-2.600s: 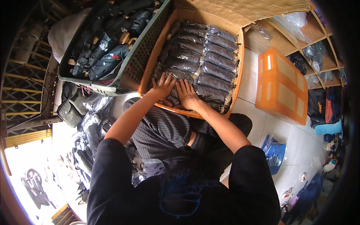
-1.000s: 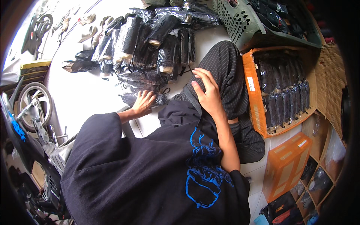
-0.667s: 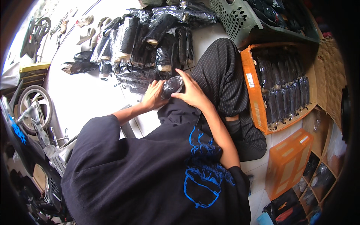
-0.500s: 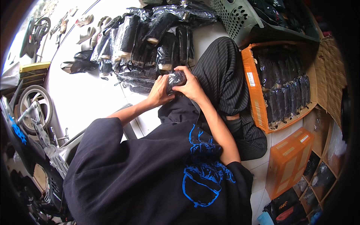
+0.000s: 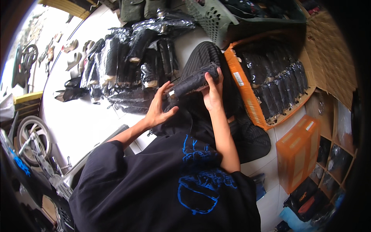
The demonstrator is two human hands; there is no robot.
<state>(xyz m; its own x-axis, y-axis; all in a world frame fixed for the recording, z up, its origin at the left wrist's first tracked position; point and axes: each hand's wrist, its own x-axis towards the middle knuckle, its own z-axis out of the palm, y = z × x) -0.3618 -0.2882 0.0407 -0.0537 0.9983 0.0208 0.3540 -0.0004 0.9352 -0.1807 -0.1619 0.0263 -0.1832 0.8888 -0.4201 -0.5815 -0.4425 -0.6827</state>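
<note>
My right hand (image 5: 213, 94) grips a dark, plastic-wrapped rolled bundle (image 5: 191, 84) near its far right end. The bundle lies tilted above my lap, its lower left end showing a small pale patch. Close to that end is my left hand (image 5: 156, 110), fingers and thumb spread apart with nothing seen between them. Beyond my hands, a pile of similar black bundles in clear plastic (image 5: 125, 63) covers part of the white floor. To the right, an open carton with orange tape (image 5: 243, 92) holds two rows of such bundles (image 5: 284, 92).
A closed orange-taped box (image 5: 298, 149) stands at the right, beside wooden compartments (image 5: 334, 162) with bagged items. A grey-green perforated basket (image 5: 211, 19) sits behind the carton. Shoes (image 5: 73, 60) lie at the far left. A wheeled machine (image 5: 34, 139) stands at the left.
The bundle, earlier held end-up between both hands, is now turned lengthwise, raised to the right in my right hand. My left hand has let go and spread its fingers. The view has shifted.
</note>
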